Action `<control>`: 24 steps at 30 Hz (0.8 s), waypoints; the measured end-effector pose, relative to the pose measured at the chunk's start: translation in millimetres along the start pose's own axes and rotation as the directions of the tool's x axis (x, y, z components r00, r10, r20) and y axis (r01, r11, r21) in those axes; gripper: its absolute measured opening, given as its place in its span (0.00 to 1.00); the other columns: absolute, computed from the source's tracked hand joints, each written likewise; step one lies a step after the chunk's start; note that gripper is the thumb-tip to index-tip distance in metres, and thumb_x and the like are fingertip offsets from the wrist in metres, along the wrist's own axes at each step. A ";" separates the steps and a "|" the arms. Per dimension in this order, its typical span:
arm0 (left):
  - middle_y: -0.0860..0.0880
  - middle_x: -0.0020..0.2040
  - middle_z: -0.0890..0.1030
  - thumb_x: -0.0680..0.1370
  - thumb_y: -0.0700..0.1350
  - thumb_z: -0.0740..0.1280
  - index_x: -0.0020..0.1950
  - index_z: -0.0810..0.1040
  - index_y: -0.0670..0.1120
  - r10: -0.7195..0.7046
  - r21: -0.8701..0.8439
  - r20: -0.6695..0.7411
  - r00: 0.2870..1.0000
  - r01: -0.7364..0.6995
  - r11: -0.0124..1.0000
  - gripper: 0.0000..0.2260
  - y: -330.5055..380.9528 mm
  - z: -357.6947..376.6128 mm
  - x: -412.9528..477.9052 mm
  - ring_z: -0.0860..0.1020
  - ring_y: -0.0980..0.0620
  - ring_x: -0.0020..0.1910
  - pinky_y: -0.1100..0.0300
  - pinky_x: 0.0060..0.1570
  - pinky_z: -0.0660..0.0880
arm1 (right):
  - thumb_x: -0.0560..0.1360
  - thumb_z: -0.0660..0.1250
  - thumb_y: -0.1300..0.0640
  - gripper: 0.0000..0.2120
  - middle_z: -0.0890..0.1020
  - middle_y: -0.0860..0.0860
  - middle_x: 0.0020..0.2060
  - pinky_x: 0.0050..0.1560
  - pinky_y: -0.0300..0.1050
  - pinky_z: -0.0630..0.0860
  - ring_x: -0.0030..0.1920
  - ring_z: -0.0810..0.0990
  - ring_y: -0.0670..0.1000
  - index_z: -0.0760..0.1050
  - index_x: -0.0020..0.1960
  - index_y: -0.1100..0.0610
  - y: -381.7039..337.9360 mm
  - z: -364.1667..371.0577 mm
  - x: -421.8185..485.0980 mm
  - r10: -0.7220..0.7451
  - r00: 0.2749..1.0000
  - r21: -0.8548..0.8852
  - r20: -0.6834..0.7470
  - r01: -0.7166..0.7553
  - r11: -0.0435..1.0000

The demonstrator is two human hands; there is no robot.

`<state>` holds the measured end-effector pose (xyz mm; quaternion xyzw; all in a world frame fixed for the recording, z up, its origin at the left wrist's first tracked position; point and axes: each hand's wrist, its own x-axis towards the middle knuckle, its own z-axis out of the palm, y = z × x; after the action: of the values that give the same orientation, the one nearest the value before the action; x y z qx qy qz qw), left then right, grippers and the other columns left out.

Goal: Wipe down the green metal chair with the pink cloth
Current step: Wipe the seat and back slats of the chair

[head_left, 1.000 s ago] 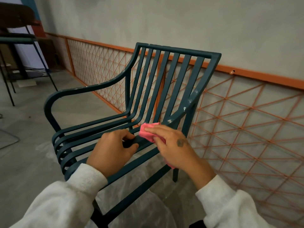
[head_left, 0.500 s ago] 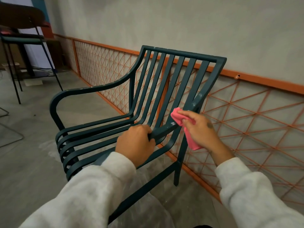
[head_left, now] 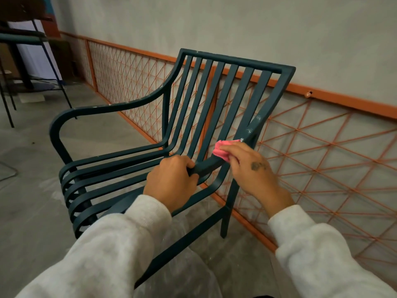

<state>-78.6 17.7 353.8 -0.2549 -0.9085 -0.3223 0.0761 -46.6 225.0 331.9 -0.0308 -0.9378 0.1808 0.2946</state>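
The green metal chair (head_left: 232, 97) stands in front of me with slatted seat and back, its back toward the wall. My left hand (head_left: 171, 181) grips the near armrest. My right hand (head_left: 249, 168) presses the pink cloth (head_left: 221, 149) onto the same armrest, just below where it meets the back post. White specks show on the post above the cloth. Most of the cloth is hidden under my fingers.
An orange lattice panel (head_left: 322, 160) runs along the grey wall behind the chair, close to its rear leg. A dark table or stool frame (head_left: 38, 67) stands at the far left. Clear plastic sheeting (head_left: 182, 265) lies on the concrete floor under the chair.
The right hand with the cloth went up the armrest toward the back post, then came slightly back down. The left hand shifted along the armrest and keeps its grip.
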 end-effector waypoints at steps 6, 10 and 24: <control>0.53 0.47 0.83 0.77 0.50 0.67 0.54 0.81 0.54 0.040 0.021 -0.004 0.999 -0.040 0.999 0.07 -0.9 1.7 -2.8 0.81 0.51 0.43 0.54 0.43 0.79 | 0.82 0.60 0.60 0.19 0.73 0.40 0.70 0.73 0.41 0.65 0.72 0.67 0.38 0.74 0.69 0.45 -24.6 19.0 -33.9 -0.145 0.985 0.256 0.090 0.118 0.959; 0.52 0.51 0.82 0.78 0.49 0.66 0.56 0.79 0.52 0.047 0.061 0.002 0.999 -0.047 0.997 0.08 -0.6 1.1 -3.2 0.80 0.50 0.45 0.56 0.42 0.75 | 0.82 0.60 0.60 0.19 0.75 0.37 0.68 0.72 0.47 0.68 0.70 0.68 0.37 0.76 0.67 0.43 3.7 4.2 -18.8 -0.097 0.993 0.208 0.071 0.081 0.975; 0.50 0.54 0.80 0.78 0.48 0.66 0.60 0.79 0.51 0.048 0.051 0.024 0.999 -0.049 0.998 0.11 1.1 -0.4 -7.0 0.80 0.48 0.48 0.51 0.49 0.79 | 0.82 0.59 0.59 0.18 0.76 0.38 0.67 0.70 0.47 0.70 0.68 0.70 0.37 0.76 0.66 0.44 3.1 4.3 -19.4 -0.045 0.998 0.177 0.043 0.036 0.984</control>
<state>-72.0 15.3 352.6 -0.2783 -0.9108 -0.2941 0.0800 -33.1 223.3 316.9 0.0188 -0.9253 0.2576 0.2777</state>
